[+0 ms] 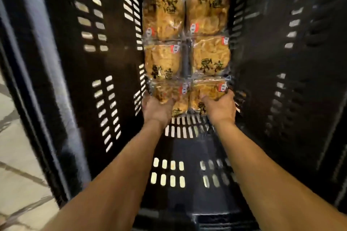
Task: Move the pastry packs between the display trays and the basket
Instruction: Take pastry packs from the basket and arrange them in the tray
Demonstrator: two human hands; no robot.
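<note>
I look straight down into a deep black slotted basket (105, 47). Several clear-wrapped golden pastry packs with black lettering lie on its floor in two columns. Both my arms reach down inside. My left hand (157, 108) grips the near-left pastry pack (170, 93) at its near edge. My right hand (219, 106) grips the near-right pastry pack (207, 90) the same way. The fingers of both hands are partly hidden under the wrappers. Beyond them lie the middle packs (210, 56) and the far packs (163, 17).
The basket's tall walls close in on every side, the right wall (285, 62) dark and blurred. A strip of bare slotted basket floor (187, 129) shows near my wrists. Pale tiled floor (16, 155) is visible outside at the left.
</note>
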